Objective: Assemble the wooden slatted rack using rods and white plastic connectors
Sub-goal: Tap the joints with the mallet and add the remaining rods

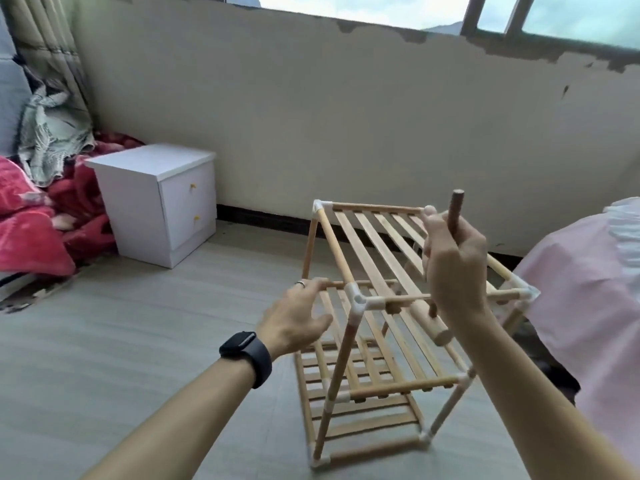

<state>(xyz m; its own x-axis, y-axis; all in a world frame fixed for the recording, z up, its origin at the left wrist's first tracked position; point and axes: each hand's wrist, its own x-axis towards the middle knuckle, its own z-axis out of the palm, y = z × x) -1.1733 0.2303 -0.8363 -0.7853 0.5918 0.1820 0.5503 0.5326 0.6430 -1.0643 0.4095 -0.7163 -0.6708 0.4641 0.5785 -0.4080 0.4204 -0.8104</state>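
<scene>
A wooden slatted rack (363,258) with three tiers stands on the floor, its rods joined by white plastic connectors; one such white connector (358,301) sits at the near top corner. My right hand (450,265) grips a dark wooden rod (454,211) upright above the top shelf; another light rod end (440,332) shows below that hand. My left hand (298,317), with a ring and a black watch on the wrist, is spread with relaxed fingers just left of the near top corner, its fingertips at a thin side rod (332,284).
A white two-drawer cabinet (156,202) stands left against the wall. Red bedding (31,216) and a curtain lie at far left. Pink cloth (585,296) is close on the right of the rack. Grey floor (121,341) spreads in front.
</scene>
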